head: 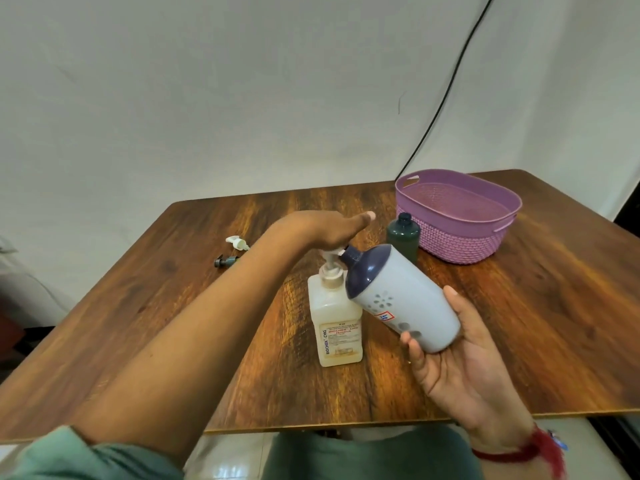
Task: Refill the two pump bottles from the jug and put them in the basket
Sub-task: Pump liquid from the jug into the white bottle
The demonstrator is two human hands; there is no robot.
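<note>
Near the middle of the brown wooden table [536,323], the flat left hand [334,230] presses the cloudy square plastic jug [337,323]'s pump; the right hand [450,362] wraps the tilted white, blue-shouldered plastic bottle [405,299] near its base; likely light, stiff, slippery; safer gripped mid-body.

brown wood-grain table [519,323], purple plastic basket [460,244] parked on it, dark green bottle [403,237] just beside, cloudy square pump jug [337,327] mid-table, white pump head [237,242], grey pump head [225,261] dumped far left

Wood table [519,323] w/ black cable [447,98] against white wall [207,81] behind.
</note>
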